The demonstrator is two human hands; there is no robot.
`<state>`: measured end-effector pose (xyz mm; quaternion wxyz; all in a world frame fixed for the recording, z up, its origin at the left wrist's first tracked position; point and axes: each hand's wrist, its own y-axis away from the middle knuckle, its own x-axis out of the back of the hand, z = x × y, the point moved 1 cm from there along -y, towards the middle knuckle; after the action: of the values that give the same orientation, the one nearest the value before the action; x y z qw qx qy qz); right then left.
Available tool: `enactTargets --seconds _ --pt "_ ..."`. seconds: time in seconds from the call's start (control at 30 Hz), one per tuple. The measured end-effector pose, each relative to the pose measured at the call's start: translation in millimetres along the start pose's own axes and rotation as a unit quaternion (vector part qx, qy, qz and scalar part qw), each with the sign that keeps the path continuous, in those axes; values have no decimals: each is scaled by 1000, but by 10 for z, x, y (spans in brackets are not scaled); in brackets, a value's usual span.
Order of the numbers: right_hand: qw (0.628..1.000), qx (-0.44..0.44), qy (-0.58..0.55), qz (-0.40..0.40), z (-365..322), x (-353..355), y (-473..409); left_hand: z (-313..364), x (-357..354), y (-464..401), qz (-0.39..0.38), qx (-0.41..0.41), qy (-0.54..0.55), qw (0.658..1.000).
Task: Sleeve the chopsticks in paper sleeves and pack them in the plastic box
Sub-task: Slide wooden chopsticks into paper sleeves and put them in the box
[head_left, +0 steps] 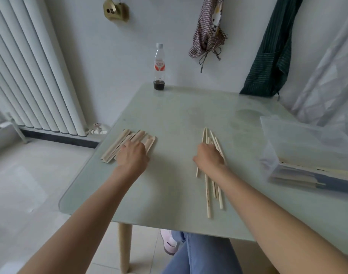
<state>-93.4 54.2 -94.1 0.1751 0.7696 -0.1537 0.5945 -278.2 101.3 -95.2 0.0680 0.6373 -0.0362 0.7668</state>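
A fanned pile of tan paper sleeves (111,150) lies on the left part of the glass table (179,115). My left hand (132,154) rests on this pile, its fingers curled down onto a sleeve. Several bare wooden chopsticks (208,194) lie loose in the middle of the table, pointing away from me. My right hand (207,156) covers their far half, with the fingers curled round some of them; the fingertips are hidden. A clear plastic box (299,147) stands at the right edge, with sleeved chopsticks lying along its bottom.
A plastic bottle (159,66) with a little dark liquid stands at the table's far edge. A white radiator (30,66) lines the left wall. Aprons hang on the wall behind. My knees are under the near table edge.
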Motion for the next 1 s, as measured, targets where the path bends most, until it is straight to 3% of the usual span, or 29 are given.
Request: enactTargets --seconds 0.13,0.37,0.47,0.53,0.6,0.67,0.87,1.0 --pt "999 -28 -10 -33 -80 -50 -121 -55 -42 -104 -1 -18 -32 999" --pt "988 -79 -92 -96 -104 -71 -210 -66 -65 -310 -39 -34 63 997" --pt "984 -68 -138 -91 -102 -25 -156 -64 -74 -306 -71 -45 86 993" --pt "971 -53 -223 -65 -112 -4 -113 -60 -59 -288 -96 -48 173 979" --pt "938 -31 -346 -22 -137 51 -67 -31 9 -208 -129 -55 341 929" --pt "882 1 -470 18 -177 170 -19 -8 102 -102 -153 -86 427 887" --pt "749 39 -659 57 -193 563 123 -3 214 96 -151 -191 466 851" --pt "731 21 -676 91 -158 634 119 24 256 202 -202 -220 503 811"
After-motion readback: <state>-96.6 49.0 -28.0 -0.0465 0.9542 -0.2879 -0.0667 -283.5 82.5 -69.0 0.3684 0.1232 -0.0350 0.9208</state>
